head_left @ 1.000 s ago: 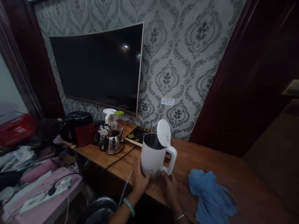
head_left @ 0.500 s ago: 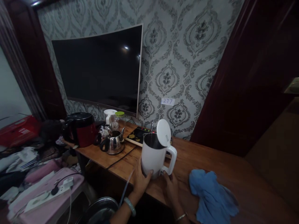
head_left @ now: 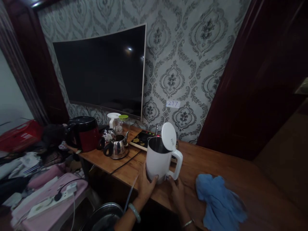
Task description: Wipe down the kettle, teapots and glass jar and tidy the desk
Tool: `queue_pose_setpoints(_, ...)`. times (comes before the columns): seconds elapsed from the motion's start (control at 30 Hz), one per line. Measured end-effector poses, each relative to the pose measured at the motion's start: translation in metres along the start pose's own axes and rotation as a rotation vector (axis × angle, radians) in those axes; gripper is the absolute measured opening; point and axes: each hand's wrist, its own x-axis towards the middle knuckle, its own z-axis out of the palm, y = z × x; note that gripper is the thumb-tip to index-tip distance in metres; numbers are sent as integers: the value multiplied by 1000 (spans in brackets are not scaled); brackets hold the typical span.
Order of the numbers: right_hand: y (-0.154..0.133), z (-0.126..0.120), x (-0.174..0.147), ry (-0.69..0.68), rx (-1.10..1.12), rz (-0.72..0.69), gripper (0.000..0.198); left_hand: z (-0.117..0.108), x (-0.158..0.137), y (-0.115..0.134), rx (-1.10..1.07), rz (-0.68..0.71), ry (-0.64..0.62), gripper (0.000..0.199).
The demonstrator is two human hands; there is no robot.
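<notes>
A white electric kettle [head_left: 157, 165] with its lid [head_left: 168, 136] raised is between my hands, near the front edge of the wooden table [head_left: 197, 160]. My left hand [head_left: 146, 184] is wrapped round the lower left of its body, thumb across the front. At the base, below the handle [head_left: 178, 165], the fingers of my right hand [head_left: 176, 189] are closed on the kettle's lower edge. The inside looks dark and its bottom is hidden. Behind the kettle lies a black induction hob [head_left: 141, 140], partly covered by it.
Left on the table stand a small steel teapot [head_left: 118, 147], a red and black kettle [head_left: 88, 134] and a green-lidded jar [head_left: 123, 120]. A blue cloth [head_left: 218, 200] lies at right. Below the edge are a metal basin [head_left: 106, 213] and a power strip [head_left: 51, 202] on a pink stool [head_left: 79, 184].
Almost nothing differs. The view has shifted very slightly, and both hands keep their hold on the white kettle in the same place.
</notes>
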Motion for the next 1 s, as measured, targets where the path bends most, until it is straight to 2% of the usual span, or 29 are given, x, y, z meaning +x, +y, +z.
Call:
queue_pose_setpoints(0.73,-5,1,-4,6,26,27,56,1,-1,1,4,-14,0,81)
queue_pose_setpoints(1.0,-6,1,-3,21,7,27,57,-4,0,5,-26,-22,-56,80)
